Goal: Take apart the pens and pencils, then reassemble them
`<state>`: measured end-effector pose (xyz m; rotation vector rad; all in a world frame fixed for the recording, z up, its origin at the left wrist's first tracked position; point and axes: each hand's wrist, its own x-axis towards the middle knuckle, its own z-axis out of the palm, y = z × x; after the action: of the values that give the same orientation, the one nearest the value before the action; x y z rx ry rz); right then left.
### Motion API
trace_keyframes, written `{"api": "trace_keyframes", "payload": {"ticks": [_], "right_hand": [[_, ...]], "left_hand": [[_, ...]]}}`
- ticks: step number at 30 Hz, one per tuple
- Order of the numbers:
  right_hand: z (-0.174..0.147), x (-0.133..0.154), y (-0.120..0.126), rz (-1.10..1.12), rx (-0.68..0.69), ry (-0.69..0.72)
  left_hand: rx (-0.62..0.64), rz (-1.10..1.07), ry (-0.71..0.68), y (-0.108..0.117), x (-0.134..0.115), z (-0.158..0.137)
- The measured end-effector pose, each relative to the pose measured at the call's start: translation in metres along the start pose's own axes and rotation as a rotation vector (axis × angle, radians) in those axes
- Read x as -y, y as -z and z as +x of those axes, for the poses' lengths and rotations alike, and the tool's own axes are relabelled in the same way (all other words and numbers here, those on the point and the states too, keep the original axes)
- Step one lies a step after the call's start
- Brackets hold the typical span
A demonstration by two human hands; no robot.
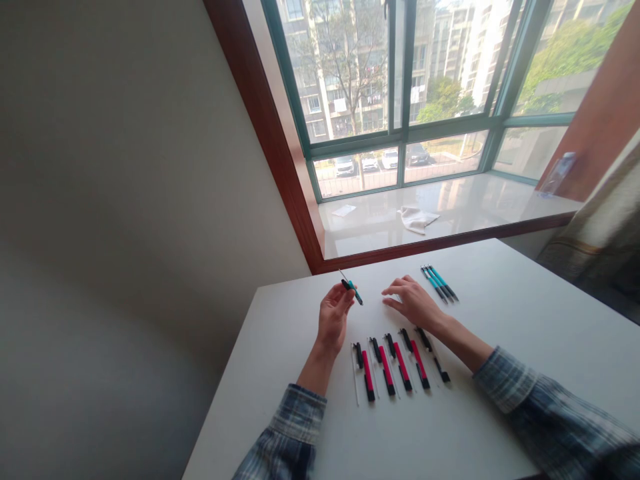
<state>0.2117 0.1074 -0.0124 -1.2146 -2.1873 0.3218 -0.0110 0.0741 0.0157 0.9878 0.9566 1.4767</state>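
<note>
My left hand is raised over the table's far left part. Its thumb and fingers pinch a teal and black pen part, with a thin pale rod sticking out past the fingertips. My right hand is held palm down to the right, fingers apart, with nothing visible in them. Just beyond it, several teal pens with dark grips lie side by side. Nearer to me is a row of taken-apart pens: red barrels with black ends, short black grip pieces and thin white refills.
The white table meets a wall on the left. Past its far edge is a window sill with a crumpled white cloth, a paper piece and a clear bottle. A curtain hangs at right.
</note>
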Motion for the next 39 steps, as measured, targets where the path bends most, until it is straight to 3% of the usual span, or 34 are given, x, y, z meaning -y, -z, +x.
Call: {"api": "trace_keyframes", "payload": {"ticks": [10, 18, 31, 34, 39], "right_hand": [[0.001, 0.004, -0.003, 0.012, 0.055, 0.032], [0.002, 0.008, 0.0, 0.01, 0.134, 0.066], [0.002, 0.013, 0.002, 0.01, 0.201, 0.097], [0.003, 0.014, 0.004, 0.052, 0.152, 0.095], [0.005, 0.011, 0.006, 0.319, -0.066, -0.015]], "left_hand": [[-0.007, 0.109, -0.014, 0.0, 0.003, 0.0], [-0.098, 0.282, -0.062, 0.006, 0.01, 0.005], [-0.046, 0.511, -0.154, 0.005, 0.01, 0.003], [-0.024, 0.596, -0.195, 0.004, 0.007, 0.0], [0.005, 0.745, -0.25, 0.001, 0.005, -0.006]]}}
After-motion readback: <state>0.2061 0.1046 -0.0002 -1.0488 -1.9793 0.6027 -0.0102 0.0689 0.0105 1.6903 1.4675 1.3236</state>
